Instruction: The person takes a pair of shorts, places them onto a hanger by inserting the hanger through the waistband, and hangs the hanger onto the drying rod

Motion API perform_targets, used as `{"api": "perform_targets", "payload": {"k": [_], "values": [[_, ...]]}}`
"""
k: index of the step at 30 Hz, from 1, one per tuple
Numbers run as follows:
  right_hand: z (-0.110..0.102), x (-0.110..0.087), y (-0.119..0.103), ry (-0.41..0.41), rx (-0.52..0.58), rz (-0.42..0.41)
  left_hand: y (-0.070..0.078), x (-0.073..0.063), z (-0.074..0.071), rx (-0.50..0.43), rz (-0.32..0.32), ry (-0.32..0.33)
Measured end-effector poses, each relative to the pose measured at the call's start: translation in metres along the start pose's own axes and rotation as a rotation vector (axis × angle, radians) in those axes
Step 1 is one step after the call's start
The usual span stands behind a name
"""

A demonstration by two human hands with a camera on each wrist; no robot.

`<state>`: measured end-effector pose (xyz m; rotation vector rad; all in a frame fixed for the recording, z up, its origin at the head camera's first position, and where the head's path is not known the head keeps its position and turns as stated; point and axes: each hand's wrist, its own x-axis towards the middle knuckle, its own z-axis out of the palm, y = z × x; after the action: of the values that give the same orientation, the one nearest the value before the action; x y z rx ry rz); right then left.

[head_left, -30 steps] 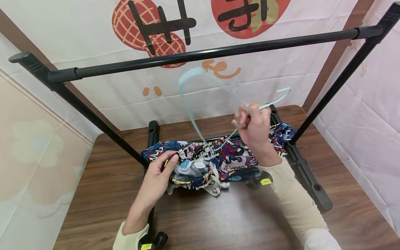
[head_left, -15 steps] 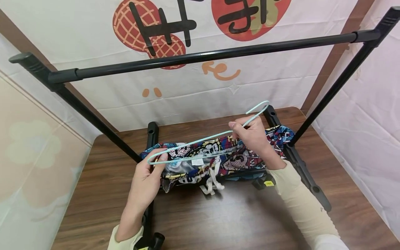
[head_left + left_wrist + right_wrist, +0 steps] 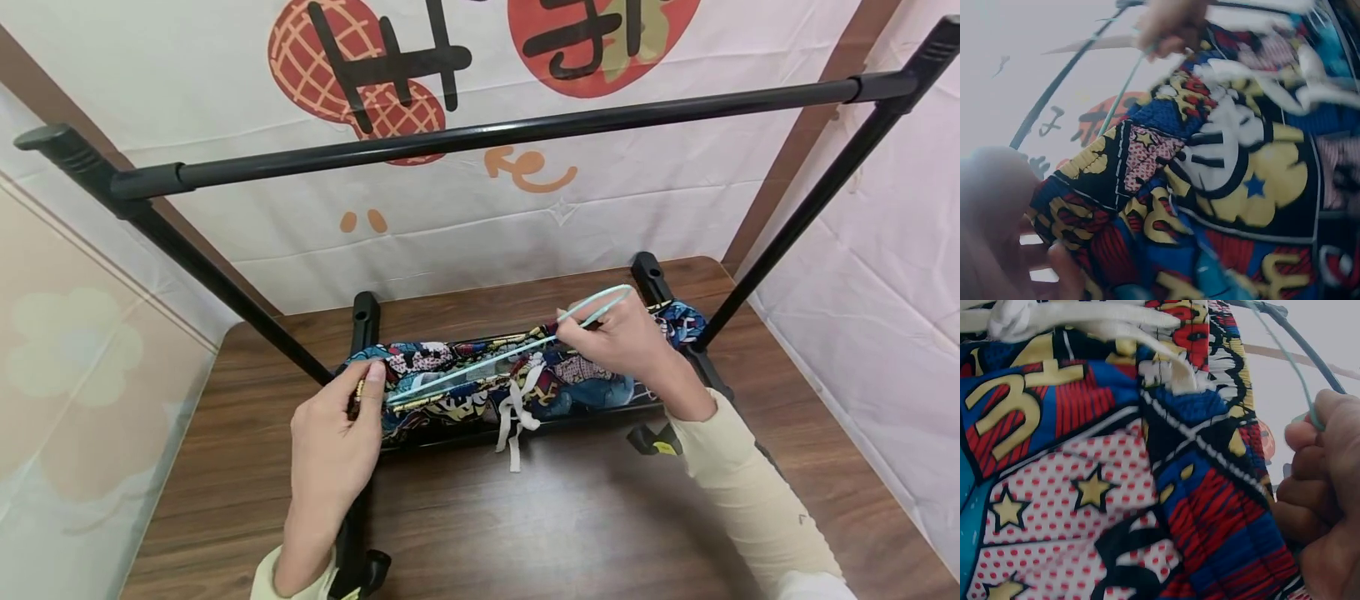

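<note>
My left hand (image 3: 336,429) pinches the left end of the elastic waistband of comic-print shorts (image 3: 457,407), thumb on top. My right hand (image 3: 618,340) grips a thin mint-green clothes hanger (image 3: 472,367) near its hook. The hanger slants down to the left, its far end within the waist opening close to my left fingers. A white drawstring (image 3: 514,417) dangles from the front of the waistband. In the right wrist view, curled fingers (image 3: 1313,481) hold the hanger wire beside the printed cloth. The lower part of the hanger is hidden by the shorts.
A black garment rack stands on the wooden table (image 3: 540,533), its top bar (image 3: 517,129) spanning above my hands. Rack feet (image 3: 367,321) lie on both sides. Printed cloth (image 3: 465,242) hangs behind and at the sides.
The right hand has brought the hanger down and turned it, lowering its far end into the waist opening. The left hand has moved left, and the waistband is stretched wider.
</note>
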<state>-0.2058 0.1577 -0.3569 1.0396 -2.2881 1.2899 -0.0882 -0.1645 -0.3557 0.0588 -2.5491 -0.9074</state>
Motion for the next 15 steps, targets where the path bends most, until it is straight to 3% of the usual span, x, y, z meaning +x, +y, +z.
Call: {"api": "perform_targets", "payload": {"k": [3,5,8,11,15], "values": [[0.006,0.001,-0.004,0.006,-0.101,-0.083,0.003,-0.004,0.010,0.119,0.197,0.144],[0.012,0.003,-0.008,-0.005,-0.139,-0.145,0.007,-0.006,0.018,0.141,0.308,0.202],[0.023,0.004,-0.014,-0.053,-0.171,-0.221,0.011,-0.007,0.028,0.122,0.413,0.194],[0.032,0.005,-0.020,-0.108,-0.160,-0.244,0.012,-0.008,0.033,0.092,0.446,0.051],[0.031,0.007,-0.026,-0.101,-0.118,-0.221,0.008,-0.007,0.028,0.096,0.456,-0.308]]}}
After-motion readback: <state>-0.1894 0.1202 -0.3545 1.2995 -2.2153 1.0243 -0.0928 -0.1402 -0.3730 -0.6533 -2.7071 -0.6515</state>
